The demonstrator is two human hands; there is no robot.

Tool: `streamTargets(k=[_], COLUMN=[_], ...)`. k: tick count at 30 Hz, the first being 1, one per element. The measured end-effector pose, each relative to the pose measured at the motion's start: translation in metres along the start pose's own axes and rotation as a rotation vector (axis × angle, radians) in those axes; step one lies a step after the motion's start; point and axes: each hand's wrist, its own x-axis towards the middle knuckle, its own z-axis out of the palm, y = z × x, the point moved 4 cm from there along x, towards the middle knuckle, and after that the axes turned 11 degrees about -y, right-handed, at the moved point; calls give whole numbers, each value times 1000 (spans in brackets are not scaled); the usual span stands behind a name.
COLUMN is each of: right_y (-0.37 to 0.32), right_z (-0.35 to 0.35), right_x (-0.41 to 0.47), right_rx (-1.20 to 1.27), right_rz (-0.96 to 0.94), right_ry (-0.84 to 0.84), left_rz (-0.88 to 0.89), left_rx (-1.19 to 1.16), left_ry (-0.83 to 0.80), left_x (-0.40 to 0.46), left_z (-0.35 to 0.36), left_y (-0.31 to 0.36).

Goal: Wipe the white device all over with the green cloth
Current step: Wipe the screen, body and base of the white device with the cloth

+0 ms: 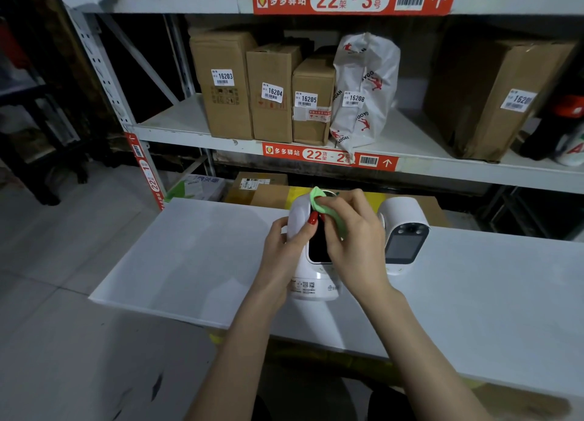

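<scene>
Here the left hand [286,240] gripped the device [311,262] to steady it on the board [189,256]; the right hand [350,237], just beside it, pinched the cloth [322,202] against the device's upper front to wipe it.

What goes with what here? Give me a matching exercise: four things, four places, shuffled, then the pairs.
Things:
1. green cloth
2. second white device
3. box labelled 16203
4. left hand

Places:
A. on the shelf
B. on the table, right of the wiped device
C. gripping the white device's side
D. in the right hand

Pairs: 1-D, 2-B, 3-A, 4-C
</scene>
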Motion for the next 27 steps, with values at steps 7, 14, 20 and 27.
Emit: streamTargets(k=[7,14,20,27], right_y=[21,4,22,9], right_z=[2,3,3,7], right_x=[1,0,0,-2], right_rx=[-32,21,-32,0], right_rz=[118,-12,119,17], right_ry=[33,-1,42,-38], left_rz=[-6,-20,-12,-17], left_rx=[-61,-60,-76,-114], left_ry=[2,12,22,39], left_x=[-2,-1,-2,-1], left_z=[-2,-2,-4,-5], left_y=[0,0,2,1])
